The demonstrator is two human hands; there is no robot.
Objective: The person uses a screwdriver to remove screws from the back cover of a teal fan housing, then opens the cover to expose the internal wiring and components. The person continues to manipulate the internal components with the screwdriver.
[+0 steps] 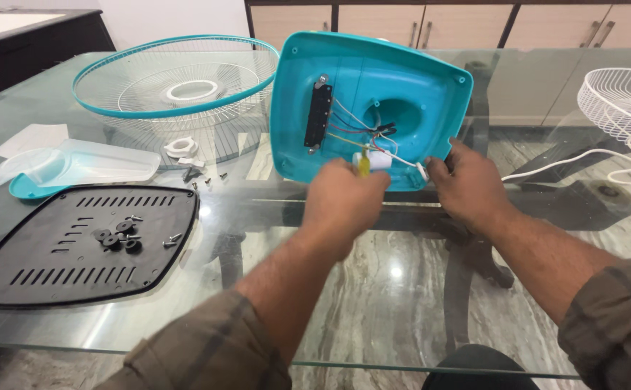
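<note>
- Near edge: glass worktop [402, 289], bare between the two forearms, with open room in front of the hands.
- Left hand [343, 198]: grip closed around a yellow-handled screwdriver [364, 164], held at the lower rim of the teal fan base housing [402, 79].
- Right hand [467, 184]: fingers closed on the housing's lower right edge, beside the white cord [561, 162].
- Housing: tilted up on its edge, hollow side facing the person, showing a black switch block [318, 115] and coloured wires [355, 126].
- Left, just apart: black vented bottom plate [41, 274] carrying rubber feet and loose screws [175, 237].
- Farther left: clear fan blade [84, 162], teal-rimmed wire guard [178, 76].
- Far right edge: white wire guard [619, 101].
- Behind: cabinet doors [373, 22].
</note>
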